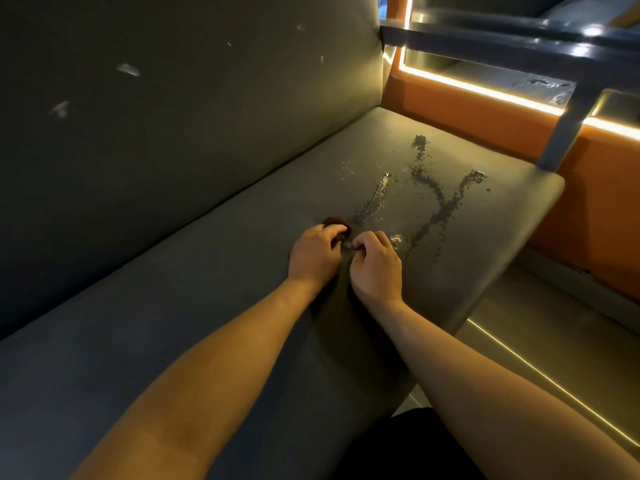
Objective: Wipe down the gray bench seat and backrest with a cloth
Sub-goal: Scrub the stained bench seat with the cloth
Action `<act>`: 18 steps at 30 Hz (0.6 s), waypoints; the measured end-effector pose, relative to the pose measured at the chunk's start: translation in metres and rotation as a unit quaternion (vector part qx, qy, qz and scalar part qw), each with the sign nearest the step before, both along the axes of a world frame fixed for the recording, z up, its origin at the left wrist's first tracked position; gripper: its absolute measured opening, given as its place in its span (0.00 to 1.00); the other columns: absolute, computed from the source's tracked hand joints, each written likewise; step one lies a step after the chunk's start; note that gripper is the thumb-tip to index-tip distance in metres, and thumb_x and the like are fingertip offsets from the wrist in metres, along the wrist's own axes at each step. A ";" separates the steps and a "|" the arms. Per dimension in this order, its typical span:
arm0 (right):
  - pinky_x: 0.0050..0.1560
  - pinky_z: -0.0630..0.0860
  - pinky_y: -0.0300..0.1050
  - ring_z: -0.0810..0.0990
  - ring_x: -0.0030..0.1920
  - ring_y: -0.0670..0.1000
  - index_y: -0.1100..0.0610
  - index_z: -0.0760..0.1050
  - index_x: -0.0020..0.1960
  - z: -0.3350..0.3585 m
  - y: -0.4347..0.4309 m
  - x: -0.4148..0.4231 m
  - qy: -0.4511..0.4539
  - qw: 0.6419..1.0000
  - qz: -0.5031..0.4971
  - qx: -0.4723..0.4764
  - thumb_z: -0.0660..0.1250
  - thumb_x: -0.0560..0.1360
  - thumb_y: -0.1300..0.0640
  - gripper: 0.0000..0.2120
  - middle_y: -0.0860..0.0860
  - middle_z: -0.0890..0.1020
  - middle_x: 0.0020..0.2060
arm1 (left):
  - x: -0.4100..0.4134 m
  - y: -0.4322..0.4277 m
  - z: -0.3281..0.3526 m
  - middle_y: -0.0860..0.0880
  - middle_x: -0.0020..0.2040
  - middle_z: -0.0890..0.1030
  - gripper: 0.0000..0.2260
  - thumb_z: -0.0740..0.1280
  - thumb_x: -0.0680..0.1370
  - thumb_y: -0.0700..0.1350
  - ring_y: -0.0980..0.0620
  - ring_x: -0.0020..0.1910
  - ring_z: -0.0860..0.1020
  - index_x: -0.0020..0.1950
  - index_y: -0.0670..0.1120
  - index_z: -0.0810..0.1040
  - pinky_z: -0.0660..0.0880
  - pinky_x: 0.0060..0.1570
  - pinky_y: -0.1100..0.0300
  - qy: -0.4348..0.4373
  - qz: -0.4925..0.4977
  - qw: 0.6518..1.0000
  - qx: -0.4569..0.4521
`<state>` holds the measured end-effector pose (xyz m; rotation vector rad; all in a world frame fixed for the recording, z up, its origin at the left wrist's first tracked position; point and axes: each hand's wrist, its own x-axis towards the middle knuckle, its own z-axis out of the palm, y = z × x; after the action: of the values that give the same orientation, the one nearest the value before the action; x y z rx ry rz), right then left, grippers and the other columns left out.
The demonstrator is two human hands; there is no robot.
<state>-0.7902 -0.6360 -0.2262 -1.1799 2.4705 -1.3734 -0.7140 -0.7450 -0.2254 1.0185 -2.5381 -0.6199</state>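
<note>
In the head view the wiping looks barely begun. A dark wet splatter (434,195) of branching trails and droplets lies on the gray padded bench seat (207,341), toward its far rounded end. No smeared or cleared lane runs through it, so I judge the seat's main mess untouched. Beyond the splatter, to its right, stand an orange wall panel (485,110) edged by a glowing light strip (485,87) and a gray metal post (562,133). At the splatter's near-left edge, by the tail of its lowest trail, the small dark brown bunched cloth (337,222) rests on the seat. The left hand (315,259) lies over the cloth with its fingers curled round the bunch, gripping it, and only the cloth's far edge shows past the knuckles. The right hand (377,268), just beside the left and close to the splatter's lower droplets, has its fingers curled in against the thumb. It seems to pinch a dark scrap that I take for a corner of the same cloth, though the dim light leaves this unsure. The two hands together suggest the cloth is being gathered or folded rather than swept. Up and left of the splatter rises the gray padded backrest (190,116), bearing several pale scuff marks (128,69) and no wet sheen that I can make out. By my reckoning it is not yet wiped, so the splatter, the rest of the seat and the whole backrest are left to do.
</note>
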 end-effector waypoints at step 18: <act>0.58 0.67 0.35 0.70 0.62 0.47 0.43 0.64 0.68 0.062 0.060 0.023 -0.213 0.973 0.044 -0.073 0.67 0.80 0.54 0.20 0.49 0.67 0.65 | 0.003 0.088 0.062 0.42 0.56 0.82 0.16 0.59 0.85 0.53 0.44 0.53 0.83 0.65 0.44 0.73 0.82 0.53 0.48 0.280 0.148 0.779 0.541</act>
<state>-0.7676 -0.5757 -0.1646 -0.8864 2.0285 -1.6060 -0.7114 -0.6567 -0.1636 1.2200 -1.3217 -2.0133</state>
